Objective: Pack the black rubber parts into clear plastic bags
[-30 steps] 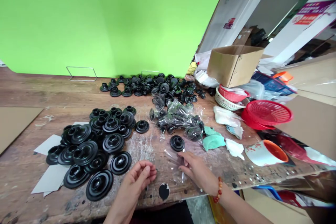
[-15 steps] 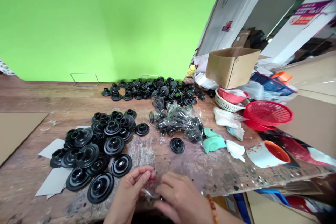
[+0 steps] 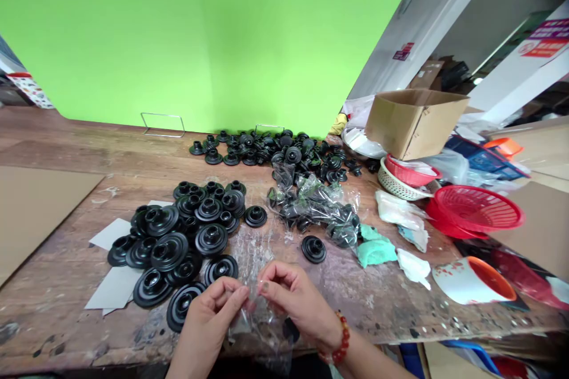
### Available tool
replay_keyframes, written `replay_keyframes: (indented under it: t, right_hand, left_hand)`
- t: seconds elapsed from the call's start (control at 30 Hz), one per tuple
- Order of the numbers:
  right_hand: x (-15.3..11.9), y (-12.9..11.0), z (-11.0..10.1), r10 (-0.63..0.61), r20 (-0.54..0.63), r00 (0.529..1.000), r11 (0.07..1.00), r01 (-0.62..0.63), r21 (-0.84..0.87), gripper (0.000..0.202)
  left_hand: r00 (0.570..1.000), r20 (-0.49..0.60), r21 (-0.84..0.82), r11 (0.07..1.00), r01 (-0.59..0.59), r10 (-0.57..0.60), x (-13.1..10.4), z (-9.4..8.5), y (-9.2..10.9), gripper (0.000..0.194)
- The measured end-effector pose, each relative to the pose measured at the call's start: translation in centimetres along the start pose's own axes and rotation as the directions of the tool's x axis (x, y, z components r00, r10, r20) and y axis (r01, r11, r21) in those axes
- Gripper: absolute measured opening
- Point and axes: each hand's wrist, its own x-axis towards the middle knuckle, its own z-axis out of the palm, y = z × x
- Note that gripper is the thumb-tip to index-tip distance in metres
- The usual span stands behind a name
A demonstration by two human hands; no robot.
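Observation:
Near the table's front edge, my left hand [image 3: 217,311] and my right hand [image 3: 296,299] pinch a clear plastic bag [image 3: 262,331] between them, thumbs against fingertips. A dark part shows low in or behind the bag, beside my right palm; its shape is mostly hidden. Left of my left hand lies a heap of black round stepped discs with raised hubs [image 3: 211,240]. One single black disc [image 3: 313,249] sits beyond my right hand. Behind it is a pile of black parts in clear bags [image 3: 311,207].
More black discs [image 3: 284,151] lie at the back under a green board [image 3: 222,41]. White cards [image 3: 109,290] stick out from under the left heap. On the right are green cloths [image 3: 376,249], an orange-lined white container [image 3: 473,281], a red basket [image 3: 480,207] and a cardboard box [image 3: 415,124].
My right hand has turned upward and come to the bag's edge opposite my left fingertips. The bag now hangs more visibly between both hands. The whole view has shifted slightly left.

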Motion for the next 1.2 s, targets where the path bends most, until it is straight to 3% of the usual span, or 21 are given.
replay_keyframes:
  t: [0.07,0.17,0.23,0.3,0.33,0.37,0.43,0.5,0.6,0.7,0.77,0.83,0.9,0.97,1.0,1.1,1.2]
  right_hand:
    - [0.3,0.3,-0.2,0.131,0.139,0.982,0.965,-0.158,0.210,0.038]
    - [1.0,0.7,-0.7,0.166,0.260,0.951,0.936,-0.235,0.261,0.044]
    - [1.8,0.4,-1.4,0.165,0.305,0.938,0.958,-0.226,0.177,0.048]
    - [3.1,-0.3,-2.2,0.156,0.311,0.938,0.988,-0.154,-0.033,0.049]
    - [4.0,-0.8,-2.6,0.113,0.275,0.955,0.975,-0.053,-0.216,0.049]
    - [5.0,-1.3,-3.0,0.028,0.225,0.974,0.903,0.072,-0.424,0.048]
    - [7.2,-2.0,-3.5,-0.199,0.147,0.969,0.618,0.241,-0.749,0.035]
    - [9.5,-2.1,-3.7,-0.346,0.125,0.930,0.411,0.270,-0.871,0.029]
    - [12.0,-1.5,-3.5,-0.304,0.174,0.936,0.251,0.255,-0.934,0.045]
    - [12.2,-1.4,-3.3,-0.247,0.219,0.944,0.143,0.259,-0.955,0.033]
    - [11.1,-2.2,-3.2,-0.261,0.218,0.940,0.146,0.262,-0.954,0.026]
    - [9.4,-3.5,-2.9,-0.331,0.158,0.930,0.255,0.249,-0.934,0.023]
    - [7.5,-5.0,-2.4,-0.343,0.047,0.938,0.520,0.231,-0.822,0.024]
    - [5.8,-6.1,-1.9,-0.218,-0.005,0.976,0.782,0.171,-0.600,0.026]
    - [5.2,-6.3,-1.7,-0.137,0.012,0.991,0.852,0.124,-0.508,0.026]
    - [3.8,-5.9,-1.8,-0.053,0.022,0.998,0.878,0.057,-0.475,0.022]
    - [3.0,-4.9,-2.5,-0.119,-0.016,0.993,0.763,0.082,-0.641,0.014]
  left_hand:
    - [0.998,0.042,-0.082,0.995,0.048,-0.045,0.1,-0.5,0.5,0.030]
    - [0.963,0.254,-0.314,0.935,0.166,-0.086,0.1,-1.4,1.0,0.026]
    - [0.918,0.395,-0.405,0.890,0.210,-0.037,0.1,-2.1,1.1,0.027]
    - [0.912,0.410,-0.414,0.885,0.213,-0.028,0.1,-2.5,1.1,0.025]
    - [0.926,0.376,-0.388,0.901,0.196,-0.040,0.1,-2.6,1.1,0.023]
    - [0.944,0.326,-0.333,0.929,0.162,-0.048,0.2,-2.7,1.2,0.022]
    - [0.969,0.248,-0.129,0.991,0.049,-0.015,0.4,-2.7,1.3,0.024]
    - [0.972,0.229,0.103,0.992,-0.078,0.053,0.5,-2.5,1.6,0.028]
    - [0.960,0.247,0.257,0.947,-0.194,0.129,0.6,-2.2,1.9,0.027]
    - [0.957,0.235,0.309,0.921,-0.239,0.170,0.6,-2.2,2.0,0.021]
    - [0.952,0.228,0.371,0.886,-0.277,0.203,0.5,-2.2,2.0,0.018]
    - [0.931,0.265,0.441,0.826,-0.350,0.253,0.6,-2.0,2.0,0.017]
    - [0.901,0.317,0.487,0.764,-0.422,0.295,0.6,-1.5,2.0,0.018]
    - [0.882,0.347,0.504,0.730,-0.462,0.319,0.6,-0.8,2.0,0.018]
    - [0.876,0.348,0.506,0.719,-0.476,0.335,0.6,-0.4,2.0,0.017]
    - [0.853,0.316,0.507,0.686,-0.521,0.415,0.6,0.3,1.8,0.016]
    - [0.838,0.245,0.511,0.669,-0.539,0.488,0.8,0.3,1.2,0.015]
